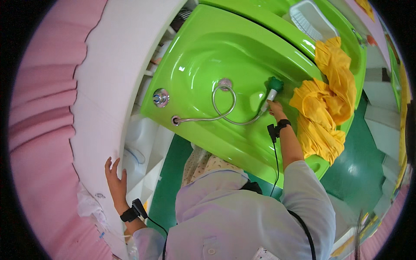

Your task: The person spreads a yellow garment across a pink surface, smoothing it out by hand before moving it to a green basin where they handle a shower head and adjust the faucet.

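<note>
The right hand is wrapping its fingers tight around the handle of a shower head, which has a green top. It is holding it low inside the big green tub. A shiny hose is looping across the tub floor to a fitting on the rim. The left hand is lying spread flat on the white wall for balance. A yellow cloth is hanging over the tub edge, just beside the shower head. It is probably best to be keeping the head pointing down into the tub and the hose loose, not twisted.
</note>
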The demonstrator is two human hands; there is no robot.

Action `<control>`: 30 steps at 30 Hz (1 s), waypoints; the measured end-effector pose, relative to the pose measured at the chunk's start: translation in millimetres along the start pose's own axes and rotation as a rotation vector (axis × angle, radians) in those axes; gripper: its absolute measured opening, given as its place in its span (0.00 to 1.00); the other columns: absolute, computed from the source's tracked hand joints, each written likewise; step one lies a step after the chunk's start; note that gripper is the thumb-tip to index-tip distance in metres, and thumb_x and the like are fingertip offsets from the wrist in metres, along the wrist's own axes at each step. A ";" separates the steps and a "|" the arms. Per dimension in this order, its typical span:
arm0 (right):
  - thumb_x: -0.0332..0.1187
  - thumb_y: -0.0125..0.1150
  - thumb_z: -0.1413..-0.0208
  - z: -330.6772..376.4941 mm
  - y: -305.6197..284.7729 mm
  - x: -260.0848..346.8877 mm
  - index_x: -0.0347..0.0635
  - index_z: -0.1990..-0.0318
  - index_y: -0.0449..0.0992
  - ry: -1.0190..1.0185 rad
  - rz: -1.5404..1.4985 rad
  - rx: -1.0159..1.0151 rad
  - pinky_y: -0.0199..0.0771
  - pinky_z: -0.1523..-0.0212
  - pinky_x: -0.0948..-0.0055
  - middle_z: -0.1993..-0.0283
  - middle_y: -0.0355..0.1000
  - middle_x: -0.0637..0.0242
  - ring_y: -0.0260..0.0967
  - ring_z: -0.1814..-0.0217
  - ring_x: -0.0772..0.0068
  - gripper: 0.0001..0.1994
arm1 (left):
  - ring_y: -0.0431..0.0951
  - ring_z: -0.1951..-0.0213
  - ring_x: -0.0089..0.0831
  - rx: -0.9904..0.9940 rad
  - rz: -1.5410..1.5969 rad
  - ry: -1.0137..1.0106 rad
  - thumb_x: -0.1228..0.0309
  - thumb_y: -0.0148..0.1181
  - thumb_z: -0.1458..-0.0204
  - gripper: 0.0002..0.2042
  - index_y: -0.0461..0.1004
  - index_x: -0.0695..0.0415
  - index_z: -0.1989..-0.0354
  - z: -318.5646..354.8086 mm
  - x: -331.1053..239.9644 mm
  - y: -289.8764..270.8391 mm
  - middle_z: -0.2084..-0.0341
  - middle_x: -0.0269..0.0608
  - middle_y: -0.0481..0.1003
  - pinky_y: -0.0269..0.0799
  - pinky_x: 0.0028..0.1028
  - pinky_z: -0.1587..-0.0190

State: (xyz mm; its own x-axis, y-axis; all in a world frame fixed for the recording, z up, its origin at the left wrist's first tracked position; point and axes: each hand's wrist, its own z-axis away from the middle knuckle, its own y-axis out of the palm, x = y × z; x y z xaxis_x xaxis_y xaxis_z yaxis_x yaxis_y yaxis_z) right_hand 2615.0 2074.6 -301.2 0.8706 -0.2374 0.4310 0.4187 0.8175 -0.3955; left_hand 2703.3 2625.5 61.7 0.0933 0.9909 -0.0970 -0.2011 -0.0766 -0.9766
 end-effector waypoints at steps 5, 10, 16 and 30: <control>0.39 0.54 0.48 -19.4 -1.3 -3.9 0.39 0.72 0.65 0.026 -0.185 0.149 0.47 0.84 0.72 0.83 0.58 0.67 0.49 0.86 0.77 0.12 | 0.60 0.45 0.44 0.017 0.088 -0.095 0.79 0.55 0.57 0.20 0.68 0.55 0.52 19.8 6.7 6.0 0.46 0.47 0.58 0.58 0.35 0.45; 0.39 0.59 0.51 -10.3 -3.4 2.9 0.40 0.83 0.64 -0.086 -0.134 0.180 0.46 0.87 0.73 0.86 0.60 0.68 0.49 0.90 0.78 0.16 | 0.63 0.47 0.44 0.020 0.103 -0.097 0.79 0.55 0.58 0.20 0.68 0.55 0.53 22.1 4.6 7.8 0.46 0.45 0.59 0.61 0.35 0.47; 0.41 0.58 0.52 29.7 -36.1 6.3 0.41 0.79 0.67 -0.137 -0.259 0.187 0.48 0.88 0.78 0.85 0.60 0.71 0.52 0.88 0.80 0.14 | 0.65 0.49 0.42 0.027 0.135 -0.034 0.79 0.55 0.57 0.18 0.69 0.55 0.55 2.6 4.9 17.0 0.48 0.44 0.61 0.64 0.34 0.49; 0.26 0.53 0.50 272.8 -125.3 107.1 0.37 0.60 0.68 -0.855 -0.480 -0.023 0.53 0.80 0.87 0.70 0.69 0.71 0.55 0.79 0.88 0.09 | 0.67 0.55 0.43 0.161 0.414 0.601 0.75 0.56 0.59 0.16 0.70 0.57 0.58 -97.0 -11.9 137.8 0.60 0.46 0.69 0.63 0.33 0.51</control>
State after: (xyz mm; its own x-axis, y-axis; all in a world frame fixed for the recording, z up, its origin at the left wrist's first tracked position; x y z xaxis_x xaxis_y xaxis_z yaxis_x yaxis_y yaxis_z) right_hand 2585.3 2089.9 15.8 0.1294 -0.0742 0.9888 0.6919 0.7211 -0.0364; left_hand 2769.1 2592.4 -90.4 0.4865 0.6501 -0.5837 -0.4710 -0.3675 -0.8019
